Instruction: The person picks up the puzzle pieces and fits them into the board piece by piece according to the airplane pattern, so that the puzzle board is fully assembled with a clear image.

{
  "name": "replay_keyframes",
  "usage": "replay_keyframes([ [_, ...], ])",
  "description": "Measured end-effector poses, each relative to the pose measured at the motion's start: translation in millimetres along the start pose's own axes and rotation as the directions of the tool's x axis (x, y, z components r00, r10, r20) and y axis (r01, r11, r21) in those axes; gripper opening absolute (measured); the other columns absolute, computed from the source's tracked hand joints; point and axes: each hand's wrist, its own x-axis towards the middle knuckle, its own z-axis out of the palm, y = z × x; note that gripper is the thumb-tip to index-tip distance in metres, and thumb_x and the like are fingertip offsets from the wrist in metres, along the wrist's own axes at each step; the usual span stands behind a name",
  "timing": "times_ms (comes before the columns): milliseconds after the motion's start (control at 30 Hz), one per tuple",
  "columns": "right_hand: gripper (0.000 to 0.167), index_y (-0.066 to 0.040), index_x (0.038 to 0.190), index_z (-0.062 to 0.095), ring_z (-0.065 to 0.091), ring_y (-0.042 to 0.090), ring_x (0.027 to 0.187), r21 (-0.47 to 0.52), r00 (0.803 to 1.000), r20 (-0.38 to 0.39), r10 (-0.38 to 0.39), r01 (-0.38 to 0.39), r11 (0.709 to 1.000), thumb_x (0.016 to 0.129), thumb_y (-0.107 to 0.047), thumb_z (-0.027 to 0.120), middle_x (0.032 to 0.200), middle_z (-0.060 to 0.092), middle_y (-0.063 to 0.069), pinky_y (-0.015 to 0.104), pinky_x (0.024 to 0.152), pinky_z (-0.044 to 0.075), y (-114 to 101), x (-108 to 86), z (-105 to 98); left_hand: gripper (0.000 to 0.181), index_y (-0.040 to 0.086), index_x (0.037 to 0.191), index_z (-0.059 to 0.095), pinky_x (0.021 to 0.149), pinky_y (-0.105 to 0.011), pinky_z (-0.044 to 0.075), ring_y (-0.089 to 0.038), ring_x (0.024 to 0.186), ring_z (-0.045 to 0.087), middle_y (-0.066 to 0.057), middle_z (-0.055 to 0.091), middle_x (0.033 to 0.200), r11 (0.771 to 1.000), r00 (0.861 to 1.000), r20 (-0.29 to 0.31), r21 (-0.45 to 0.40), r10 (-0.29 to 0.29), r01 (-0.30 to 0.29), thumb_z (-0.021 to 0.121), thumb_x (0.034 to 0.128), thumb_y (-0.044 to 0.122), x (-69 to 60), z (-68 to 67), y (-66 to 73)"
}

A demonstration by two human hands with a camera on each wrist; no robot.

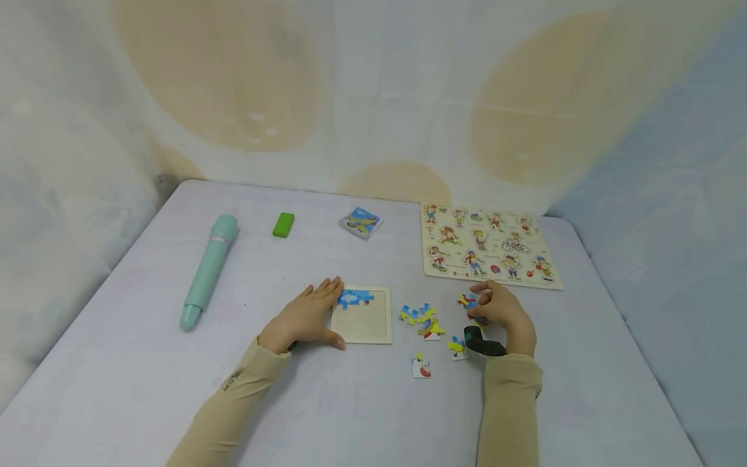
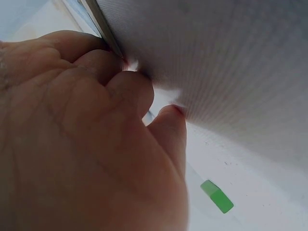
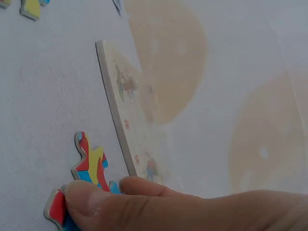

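My left hand (image 1: 309,316) lies with fingers spread at the left edge of a shallow wooden puzzle tray (image 1: 390,318). Joined blue sky pieces (image 1: 354,298) fill the tray's upper left. In the left wrist view, the left hand (image 2: 91,134) hides most of the tray. On the right, my right hand (image 1: 506,314) has its thumb and forefinger curled about a red, yellow and blue puzzle piece (image 3: 91,163). Partly under the thumb is another red and blue piece (image 3: 55,207). Between the hands lie loose pieces (image 1: 410,316), with single ones (image 1: 421,368) nearer me.
Behind the right hand lies a wooden board (image 1: 490,246) with pictures of children. A small picture square (image 1: 361,222) and a green block (image 1: 283,225) are farther back. At the left rests a mint-green microphone-shaped toy (image 1: 209,272). A patterned curtain (image 1: 385,97) hangs behind the table.
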Motion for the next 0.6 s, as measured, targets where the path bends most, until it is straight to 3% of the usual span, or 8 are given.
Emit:
replay_keyframes([
  [200,0.041,0.004,0.12,0.055,0.05,0.022,0.082,-0.048,1.0,0.006,-0.023,0.023,0.999,0.084,-0.006,0.071,0.091,0.052,0.009,0.03,0.069,0.043,-1.2,-0.7,-0.1,0.119,-0.001,0.153,0.019,0.122,-0.054,0.014,-0.033,0.151,0.013,-0.016,0.016,0.162,1.0,1.0,-0.006,0.003,-0.002,0.002,0.083,0.0674,0.052,0.3,-0.3,1.2],
  [433,0.038,0.007,0.116,0.057,0.054,0.036,0.105,-0.123,0.995,-0.012,-0.098,0.095,0.988,0.082,-0.004,0.069,0.118,0.057,0.026,0.049,0.093,0.046,-10.9,0.3,7.4,0.12,-0.001,0.153,0.018,0.122,-0.054,0.014,-0.033,0.151,0.013,-0.016,0.015,0.162,1.0,1.0,0.0,0.008,-0.009,0.009,0.083,0.0678,0.052,1.3,0.9,0.1],
  [600,0.034,0.003,0.114,0.055,0.052,0.03,0.097,-0.101,0.982,-0.028,-0.187,0.183,0.978,0.083,-0.002,0.068,0.109,0.057,0.019,0.04,0.085,0.046,-24.3,6.6,21.0,0.12,0.0,0.153,0.018,0.122,-0.054,0.013,-0.033,0.151,0.012,-0.015,0.015,0.162,1.0,1.0,0.001,-0.001,-0.012,0.012,0.083,0.0672,0.053,1.7,1.4,-0.1],
])
